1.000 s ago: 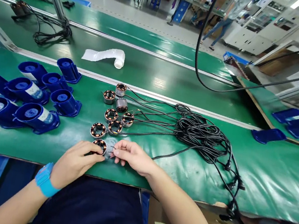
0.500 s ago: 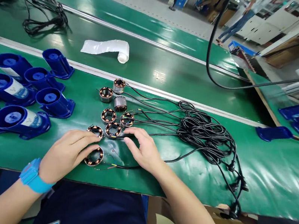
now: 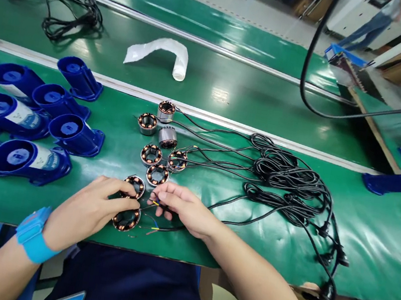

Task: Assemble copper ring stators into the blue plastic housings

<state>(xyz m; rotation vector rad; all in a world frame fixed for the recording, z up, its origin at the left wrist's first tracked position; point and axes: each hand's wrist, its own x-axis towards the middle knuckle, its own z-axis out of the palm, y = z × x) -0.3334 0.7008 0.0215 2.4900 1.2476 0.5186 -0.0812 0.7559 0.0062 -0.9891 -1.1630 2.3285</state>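
Note:
My left hand [image 3: 90, 206] has its finger and thumb closed around the near rim of a motor stator [image 3: 140, 183], a ring with copper windings. Just below that, partly covered by the thumb, lies a second stator [image 3: 126, 220]. My right hand [image 3: 185, 208] pinches the stripped end of a black power cable [image 3: 217, 204], its yellow and blue wires showing at the fingertips beside the held stator. Under the right hand lies another cable end [image 3: 163, 228] with bare coloured wires. A further stator [image 3: 157, 175] rests just beyond the right fingertips.
Several more stators [image 3: 151, 154] sit farther back. Coiled black cables [image 3: 282, 165] with plugs [image 3: 326, 291] spread to the right. Blue motor housings [image 3: 70, 132] stand at left, another blue part [image 3: 391, 183] at right. A white roll [image 3: 180, 68] lies beyond the metal rail [image 3: 205, 118].
My right hand has taken hold of the cable end and brought it leftward to the stator. The left fingers have moved onto the stator's near rim. The white roll has shifted shape.

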